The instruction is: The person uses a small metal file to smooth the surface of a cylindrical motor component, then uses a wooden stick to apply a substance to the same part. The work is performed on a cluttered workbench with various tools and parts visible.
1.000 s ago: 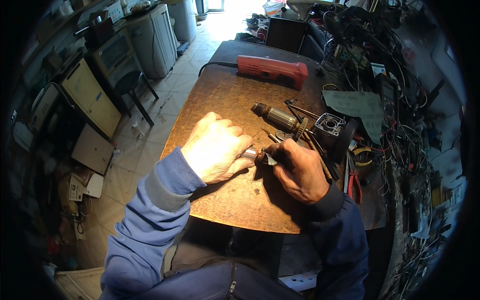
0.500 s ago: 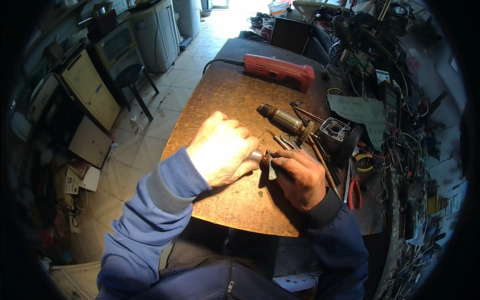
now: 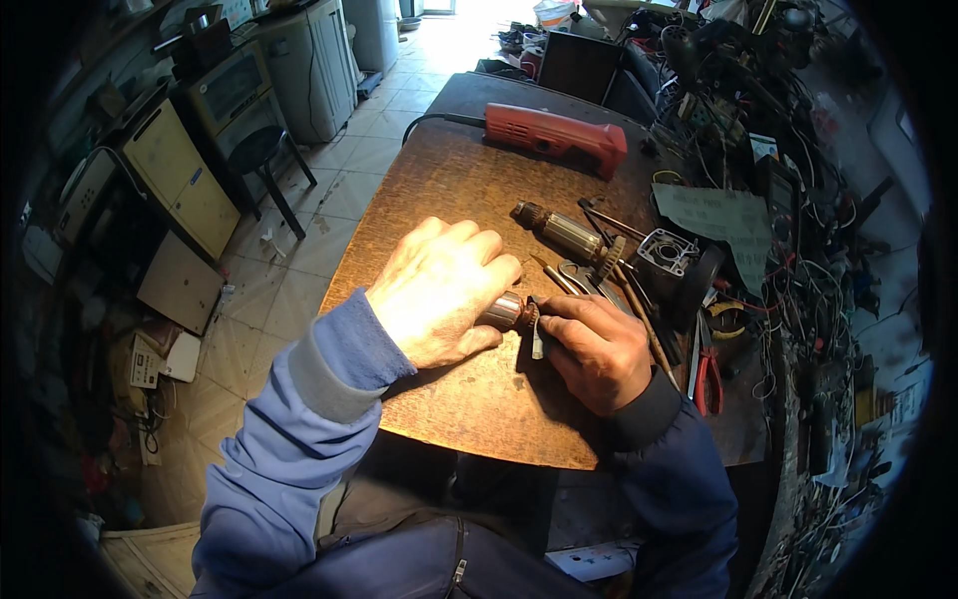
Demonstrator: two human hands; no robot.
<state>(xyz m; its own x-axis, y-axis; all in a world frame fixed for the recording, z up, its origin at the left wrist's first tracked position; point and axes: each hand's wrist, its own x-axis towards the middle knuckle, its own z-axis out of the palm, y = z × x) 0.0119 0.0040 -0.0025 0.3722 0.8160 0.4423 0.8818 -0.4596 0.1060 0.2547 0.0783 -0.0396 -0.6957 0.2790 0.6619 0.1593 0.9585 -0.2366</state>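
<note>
At frame centre, your left hand clamps its fingers on an armature, your right hand pinches a grey strip.

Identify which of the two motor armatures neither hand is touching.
The farther armature, lying on the table nearer the red tool body; the nearer armature is gripped by the left hand.
</note>
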